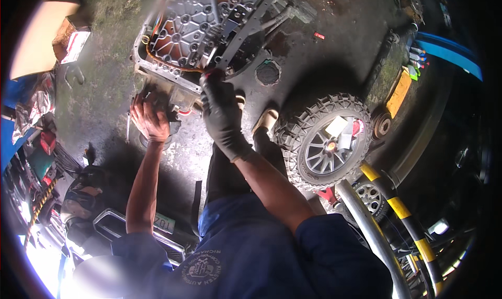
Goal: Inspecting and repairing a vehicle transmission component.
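A metal gearbox housing [183, 82] lies opened in front of me, with a ribbed aluminium valve body [183, 32] and a brown wire along its edge inside. My right hand [222, 110], in a dark grey glove, is closed at the near rim of the housing. A dark reddish bit shows at its fingertips, but what it grips is mostly hidden. My bare left hand [150, 116] rests against the near end of the housing, fingers slightly bent and a little apart. A dark rounded part lies partly hidden beneath it.
A knobbly off-road tyre on an alloy wheel [327, 147] lies to my right, with papers on it. A black-and-yellow striped bar [400, 207] and a grey pipe [371, 236] stand near it. A dark round patch [267, 72] is on the floor. A cardboard box [65, 40] is far left.
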### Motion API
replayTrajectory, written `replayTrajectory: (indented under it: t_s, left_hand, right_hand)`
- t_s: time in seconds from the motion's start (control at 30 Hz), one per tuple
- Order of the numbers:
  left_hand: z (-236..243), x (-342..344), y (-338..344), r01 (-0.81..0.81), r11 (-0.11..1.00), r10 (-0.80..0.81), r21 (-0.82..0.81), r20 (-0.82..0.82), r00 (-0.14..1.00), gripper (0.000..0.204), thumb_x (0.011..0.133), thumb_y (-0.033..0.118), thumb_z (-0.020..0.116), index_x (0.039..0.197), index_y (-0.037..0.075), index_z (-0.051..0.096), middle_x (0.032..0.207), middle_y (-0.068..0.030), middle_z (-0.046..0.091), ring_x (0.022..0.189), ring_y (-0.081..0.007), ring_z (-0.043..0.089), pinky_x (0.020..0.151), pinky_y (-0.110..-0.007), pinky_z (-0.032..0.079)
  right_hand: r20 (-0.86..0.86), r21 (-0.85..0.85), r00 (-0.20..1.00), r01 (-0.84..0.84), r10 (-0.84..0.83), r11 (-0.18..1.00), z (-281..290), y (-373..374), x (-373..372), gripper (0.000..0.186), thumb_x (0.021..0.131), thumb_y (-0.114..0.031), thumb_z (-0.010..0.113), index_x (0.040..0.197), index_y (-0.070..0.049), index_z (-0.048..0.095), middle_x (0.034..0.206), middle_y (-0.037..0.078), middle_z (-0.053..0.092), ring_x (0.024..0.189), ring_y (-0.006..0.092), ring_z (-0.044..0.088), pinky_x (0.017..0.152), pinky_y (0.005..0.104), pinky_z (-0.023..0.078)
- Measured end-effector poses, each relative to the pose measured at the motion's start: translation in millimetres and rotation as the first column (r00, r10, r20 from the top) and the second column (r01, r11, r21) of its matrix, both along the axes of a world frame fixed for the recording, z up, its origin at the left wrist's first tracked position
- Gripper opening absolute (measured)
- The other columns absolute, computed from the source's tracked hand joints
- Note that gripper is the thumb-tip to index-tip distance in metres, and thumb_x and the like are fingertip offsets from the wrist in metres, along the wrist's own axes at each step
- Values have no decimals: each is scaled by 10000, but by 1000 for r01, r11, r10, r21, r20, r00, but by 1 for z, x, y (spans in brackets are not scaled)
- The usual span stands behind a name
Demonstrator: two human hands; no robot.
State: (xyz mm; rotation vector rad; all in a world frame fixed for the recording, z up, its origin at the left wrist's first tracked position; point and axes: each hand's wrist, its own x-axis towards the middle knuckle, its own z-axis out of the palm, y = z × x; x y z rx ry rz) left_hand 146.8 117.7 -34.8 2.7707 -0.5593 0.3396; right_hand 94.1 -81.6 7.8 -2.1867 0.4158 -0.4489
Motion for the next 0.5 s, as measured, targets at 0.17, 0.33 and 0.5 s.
replayTrajectory:
  t_s: [0.17, 0.33, 0.5]
  left_hand:
    - [-41, -7, 42, 17, 1000, -20, 21, 147, 989, 496, 940, 418, 338, 1244, 78, 533, 1258, -116, 528, 1164, -315, 483, 986, -489, 370]
    - [-68, 2, 82, 89, 987, -116, 134, 209, 971, 591, 997, 472, 326, 1310, -6, 479, 1332, -188, 502, 1212, -381, 453, 1038, -475, 301]
    - [-50, 16, 80, 56, 969, -71, -242, -53, 996, 596, 961, 464, 379, 1247, -39, 518, 1241, -242, 523, 1120, -423, 488, 991, -498, 356]
  right_hand:
    - [71, 188, 991, -123, 111, 974, -11, -4, -22, 399, 847, -39, 637, 1234, -75, 550, 1101, 130, 587, 873, 239, 620, 787, 338, 526]
    - [39, 371, 937, -336, 347, 866, -55, -65, -131, 307, 846, -57, 620, 1150, -97, 605, 974, 156, 626, 867, 251, 626, 709, 346, 486]
    - [-569, -77, 822, -15, -32, 997, -193, -214, -252, 119, 876, -100, 525, 935, -51, 616, 775, 151, 640, 744, 349, 608, 683, 476, 459]
